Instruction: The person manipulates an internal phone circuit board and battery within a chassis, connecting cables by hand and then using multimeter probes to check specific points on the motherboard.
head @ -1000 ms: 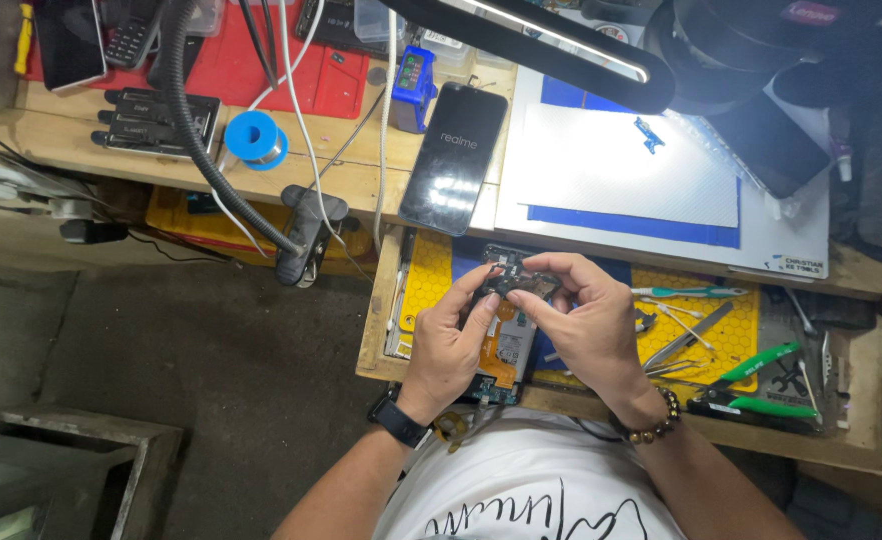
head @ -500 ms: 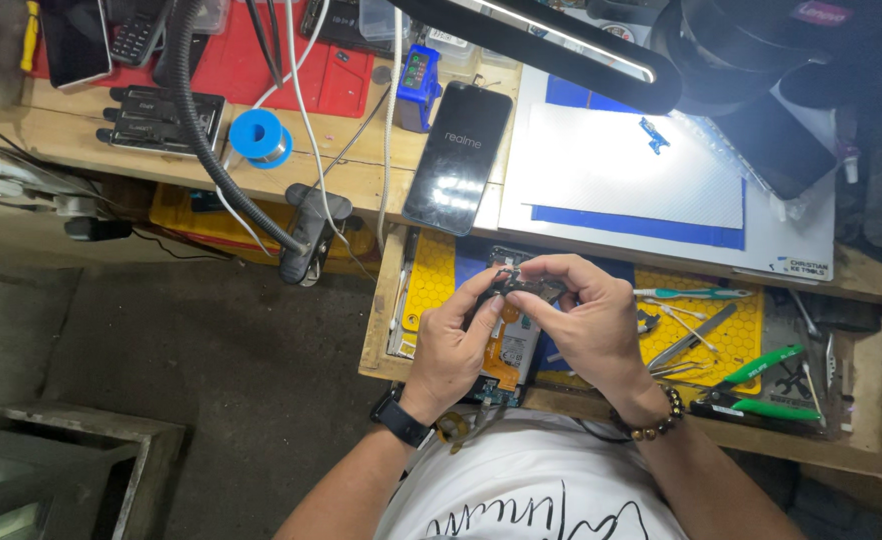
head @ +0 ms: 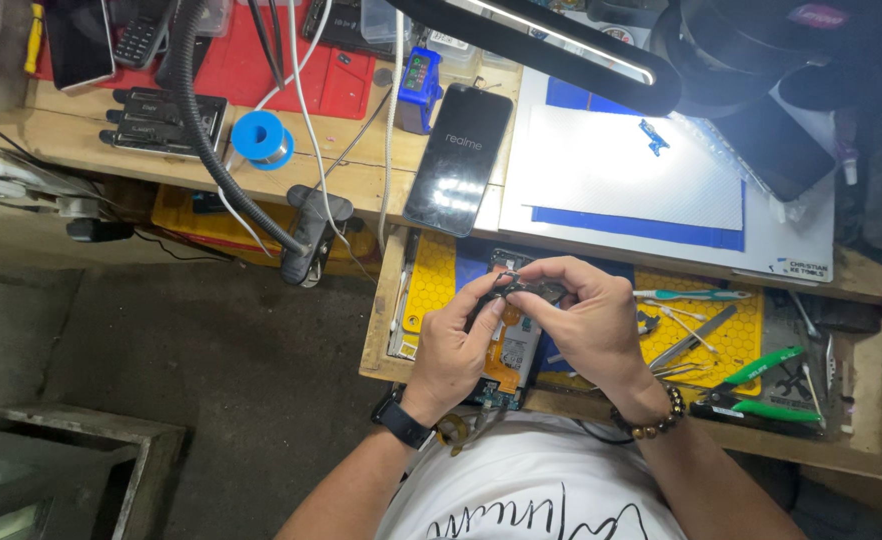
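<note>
My left hand (head: 458, 340) and my right hand (head: 583, 322) meet over an open drawer, and together they pinch a small dark part (head: 521, 288) between their fingertips. Under the hands lies an opened phone (head: 514, 345) with its orange and green circuit board showing, resting on a yellow honeycomb mat (head: 429, 280). A black watch sits on my left wrist, a bead bracelet on my right. What exactly the dark part is stays too small to tell.
A dark smartphone (head: 459, 160) lies face up on the wooden bench, next to a white and blue work mat (head: 641, 170). Tweezers and green-handled tools (head: 751, 370) lie in the drawer's right side. A blue solder spool (head: 260, 137), a lamp clamp (head: 306, 232) and cables lie to the left.
Both hands have stayed over the opened phone with only slight finger shifts on the small part; the view has drifted a little.
</note>
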